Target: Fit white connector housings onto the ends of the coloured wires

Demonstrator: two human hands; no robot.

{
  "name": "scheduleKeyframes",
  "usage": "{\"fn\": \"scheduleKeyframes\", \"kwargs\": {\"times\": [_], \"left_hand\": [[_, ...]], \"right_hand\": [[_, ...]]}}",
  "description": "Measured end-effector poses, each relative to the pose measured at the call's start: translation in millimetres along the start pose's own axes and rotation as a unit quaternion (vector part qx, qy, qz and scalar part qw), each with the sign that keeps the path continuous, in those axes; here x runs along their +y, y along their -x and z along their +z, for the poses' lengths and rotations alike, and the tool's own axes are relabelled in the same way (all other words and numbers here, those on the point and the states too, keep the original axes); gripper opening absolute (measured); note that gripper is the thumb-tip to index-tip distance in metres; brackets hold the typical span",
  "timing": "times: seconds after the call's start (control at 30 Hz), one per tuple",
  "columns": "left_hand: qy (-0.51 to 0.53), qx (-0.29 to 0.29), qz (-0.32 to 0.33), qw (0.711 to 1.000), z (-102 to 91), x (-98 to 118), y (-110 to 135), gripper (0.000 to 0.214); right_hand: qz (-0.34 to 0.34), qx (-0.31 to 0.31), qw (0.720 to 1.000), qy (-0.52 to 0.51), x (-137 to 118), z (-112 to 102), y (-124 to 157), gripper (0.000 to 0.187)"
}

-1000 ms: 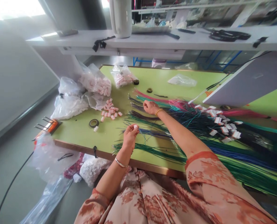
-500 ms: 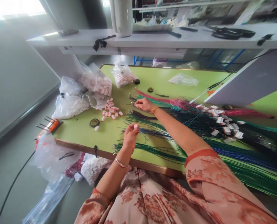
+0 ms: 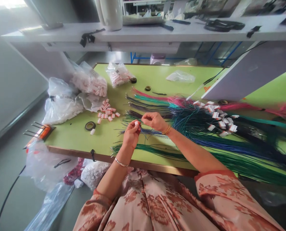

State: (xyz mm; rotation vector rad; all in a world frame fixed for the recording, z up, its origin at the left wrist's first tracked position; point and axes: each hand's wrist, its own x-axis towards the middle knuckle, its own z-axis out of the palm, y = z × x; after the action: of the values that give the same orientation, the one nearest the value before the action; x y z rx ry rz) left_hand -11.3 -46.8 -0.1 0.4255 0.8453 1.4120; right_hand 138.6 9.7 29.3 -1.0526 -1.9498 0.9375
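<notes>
Hands meet above the worktop [image 3: 80, 134]: left hand [image 3: 131, 134] pinches a white plug [image 3: 136, 123], right hand [image 3: 154, 121] at three o'clock pinches a thin wire [image 3: 141, 131]; best fed straight, plug held steady.

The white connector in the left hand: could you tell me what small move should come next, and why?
Probably guide the thin wire into the white connector: the left hand pinches it, and the right hand holds the wire close beside it.

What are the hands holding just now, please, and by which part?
The left hand pinches a small white connector by its sides at the fingertips. The right hand appears to pinch a thin wire; where, cannot be told.
</notes>
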Motion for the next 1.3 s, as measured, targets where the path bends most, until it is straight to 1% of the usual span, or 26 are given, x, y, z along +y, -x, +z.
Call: {"fn": "scheduleKeyframes", "kwargs": {"times": [0.1,0.23,0.4,0.57,0.7,0.83,0.93,1.1,1.3], "left_hand": [[-0.002,-0.013,-0.008,1.000,0.2,0,-1,0.029],[0.005,-0.019,-0.019,1.000,2.4,0,1,0.026],[0.027,-0.019,-0.033,0.999,6.4,2,4,0.024],[0.031,-0.014,-0.031,0.999,4.8,2,5,0.026],[0.006,-0.006,-0.017,1.000,0.9,1,3,0.027],[-0.021,0.019,-0.007,1.000,0.3,2,3,0.031],[-0.051,0.032,-0.003,0.998,1.9,6,3,0.035],[-0.078,0.027,-0.005,0.997,1.1,11,4,0.038],[-0.085,0.036,-0.002,0.996,-0.9,3,4,0.036]], "right_hand": [[-0.024,0.008,0.999,0.020,2,2,10,0.017],[-0.068,0.020,0.996,0.044,2,4,16,0.013],[-0.083,0.029,0.994,0.061,2,7,19,0.010],[-0.109,0.039,0.991,0.075,1,10,20,0.009],[-0.149,0.035,0.980,0.131,0,11,19,0.011],[-0.184,0.029,0.963,0.193,5,14,19,0.015],[-0.190,0.026,0.963,0.188,9,16,20,0.016],[-0.206,0.028,0.965,0.162,9,15,22,0.013],[-0.223,0.029,0.959,0.172,10,21,21,0.017]]}}
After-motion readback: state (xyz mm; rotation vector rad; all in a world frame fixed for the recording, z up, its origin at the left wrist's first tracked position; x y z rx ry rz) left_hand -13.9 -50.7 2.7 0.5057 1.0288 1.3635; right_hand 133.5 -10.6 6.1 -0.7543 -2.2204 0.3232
